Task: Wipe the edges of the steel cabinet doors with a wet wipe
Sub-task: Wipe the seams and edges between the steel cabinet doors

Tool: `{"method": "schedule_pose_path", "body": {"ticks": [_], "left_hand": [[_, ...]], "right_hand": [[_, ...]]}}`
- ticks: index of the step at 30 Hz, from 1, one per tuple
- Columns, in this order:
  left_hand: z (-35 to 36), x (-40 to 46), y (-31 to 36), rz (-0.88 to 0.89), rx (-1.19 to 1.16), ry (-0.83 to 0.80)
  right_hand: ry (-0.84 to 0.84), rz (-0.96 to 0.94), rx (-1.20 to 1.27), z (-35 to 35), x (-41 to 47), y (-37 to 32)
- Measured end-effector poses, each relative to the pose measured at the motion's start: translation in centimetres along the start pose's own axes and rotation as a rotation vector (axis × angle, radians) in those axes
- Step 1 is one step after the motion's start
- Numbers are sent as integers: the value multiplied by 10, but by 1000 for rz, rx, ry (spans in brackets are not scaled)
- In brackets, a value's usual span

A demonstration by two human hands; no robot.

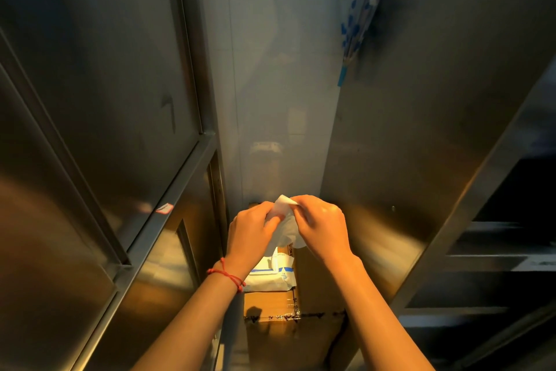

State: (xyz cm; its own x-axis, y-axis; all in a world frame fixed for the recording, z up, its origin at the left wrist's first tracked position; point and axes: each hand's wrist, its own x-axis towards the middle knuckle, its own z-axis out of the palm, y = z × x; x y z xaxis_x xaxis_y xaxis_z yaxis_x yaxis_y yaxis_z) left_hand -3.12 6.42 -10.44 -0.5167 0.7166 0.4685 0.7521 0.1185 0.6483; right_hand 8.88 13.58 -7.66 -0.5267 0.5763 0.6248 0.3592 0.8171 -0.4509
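A white wet wipe (285,221) hangs crumpled between both hands in the lower middle of the head view. My left hand (251,230), with a red string on its wrist, pinches the wipe's left side. My right hand (320,226) pinches its top right corner. Steel cabinet doors (99,94) fill the left side, and their framed edges (192,157) meet near the centre. Another steel panel (421,136) stands at the right.
Below the hands a white and blue wipe pack (272,276) lies on a taped cardboard box (270,307). A blue patterned folded umbrella (359,9) hangs at the upper right. Dark open shelves (493,250) are at the far right.
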Motion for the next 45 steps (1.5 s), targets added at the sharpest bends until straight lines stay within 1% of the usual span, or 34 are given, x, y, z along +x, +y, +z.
{"method": "schedule_pose_path", "body": {"ticks": [4,8,13,18,22,26,30,37,41,45], "left_hand": [[-5,-1,3,45,27,56],[-10,-1,10,158,54,127],[-11,0,15,307,111,189],[-13,-1,21,407,159,196],[-16,-5,24,472,199,202],[-19,-13,26,461,247,214],[-21,-22,31,427,301,232],[-15,-50,51,341,400,298],[-7,-75,62,273,428,324],[2,-100,72,209,440,319]], "right_hand": [[62,-70,8,-9,-1,-2],[124,-149,-46,-13,-7,0],[161,-193,-84,-16,-8,0],[188,-249,-142,-17,-10,-5],[238,-254,-162,-19,-13,-5],[274,-226,-125,-22,-19,-5],[273,-215,-52,-28,-21,2],[232,-253,43,-50,-35,21],[178,-268,79,-56,-50,31],[167,-283,80,-62,-72,35]]}}
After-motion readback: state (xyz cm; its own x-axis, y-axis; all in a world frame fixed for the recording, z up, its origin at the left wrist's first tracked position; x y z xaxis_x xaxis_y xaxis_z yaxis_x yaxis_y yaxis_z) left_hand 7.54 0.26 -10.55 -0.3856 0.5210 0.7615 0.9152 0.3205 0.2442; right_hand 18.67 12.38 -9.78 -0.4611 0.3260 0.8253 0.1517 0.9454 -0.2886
